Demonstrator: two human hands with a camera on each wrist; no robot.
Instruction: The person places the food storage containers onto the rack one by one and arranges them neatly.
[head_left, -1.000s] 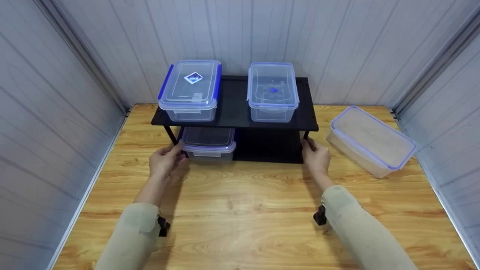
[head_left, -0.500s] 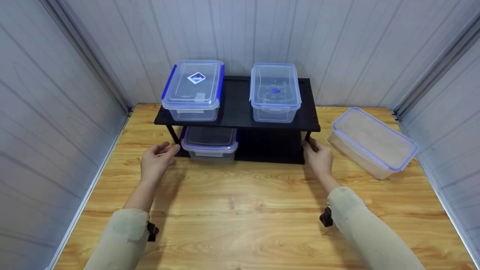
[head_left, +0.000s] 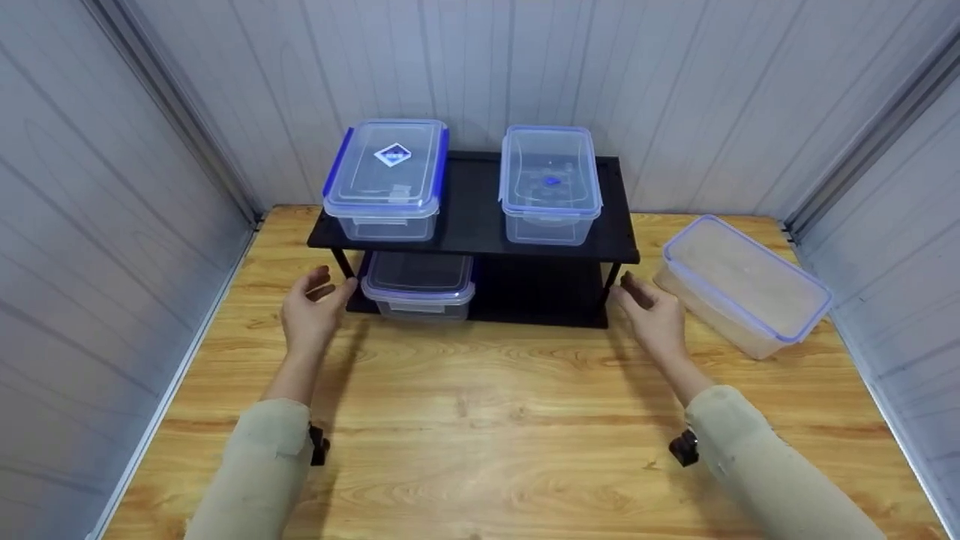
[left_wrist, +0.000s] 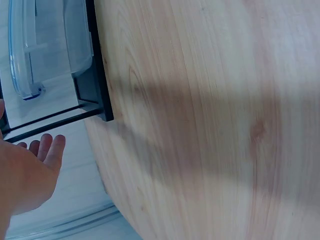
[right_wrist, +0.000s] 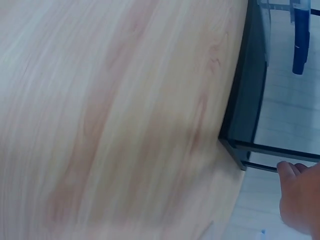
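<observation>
A black two-tier shelf rack (head_left: 472, 202) stands against the back wall. On its top lie two clear lidded food containers, the left one (head_left: 382, 187) with a diamond sticker and the right one (head_left: 550, 187) with a small blue mark. A third container (head_left: 420, 289) sits on the lower tier at the left. My left hand (head_left: 309, 311) is beside the left front post, fingers loosely bent and holding nothing. Close to the right front post, my right hand (head_left: 654, 319) also holds nothing. Whether either thumb touches its post, I cannot tell.
To the right of the rack, a fourth clear container (head_left: 746, 281) with a lilac-edged lid lies at an angle on the wooden table (head_left: 465, 442). Pale panel walls (head_left: 97, 247) enclose the table at the left, right and back.
My left hand has let go of the left post and moved outward. The right hand has since come off the right post, shifting right. Rack and containers stay put.
</observation>
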